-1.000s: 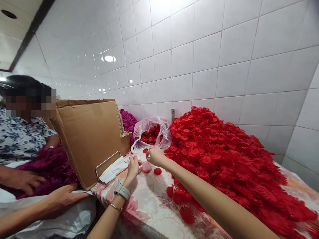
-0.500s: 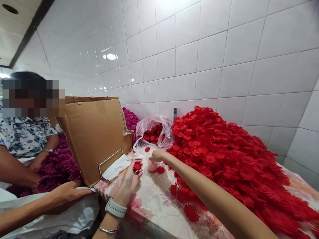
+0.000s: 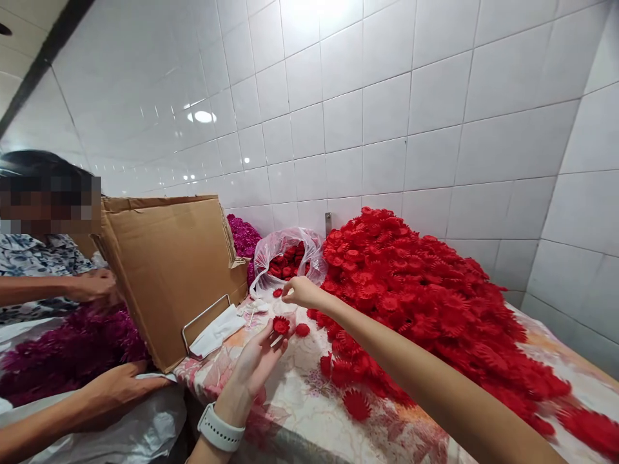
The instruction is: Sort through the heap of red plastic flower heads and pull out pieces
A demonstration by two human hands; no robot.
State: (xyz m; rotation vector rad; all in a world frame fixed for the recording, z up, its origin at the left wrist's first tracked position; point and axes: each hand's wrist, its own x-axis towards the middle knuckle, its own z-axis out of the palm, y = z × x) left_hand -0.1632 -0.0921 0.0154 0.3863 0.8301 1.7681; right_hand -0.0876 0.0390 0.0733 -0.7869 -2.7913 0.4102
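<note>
My left hand [image 3: 258, 357], with a white watch on its wrist, holds a small red fabric flower [image 3: 281, 324] at its fingertips. Just behind this flower a clear pinkish cup [image 3: 292, 320] is partly hidden. My right hand [image 3: 304, 293] hovers above and beyond the cup, thumb and forefinger pinched together; whatever is between them is too small to make out. One loose red flower [image 3: 302, 330] lies on the cloth beside the cup. Another red flower [image 3: 277, 292] rests near the mouth of a clear plastic bag [image 3: 261, 258] that contains several dark red flowers.
A large heap of red flowers [image 3: 416, 296] covers the table's right side, against the tiled wall. To the left stand a cardboard sheet [image 3: 174, 270] and a metal stand with white paper [image 3: 217, 332]. Beyond, another person [image 3: 43, 264] handles purple flowers [image 3: 72, 341].
My right hand has risen off the cup. My left hand has brought its flower rightward to the cup. The view has turned slightly right, and the other person's hands have lifted.
</note>
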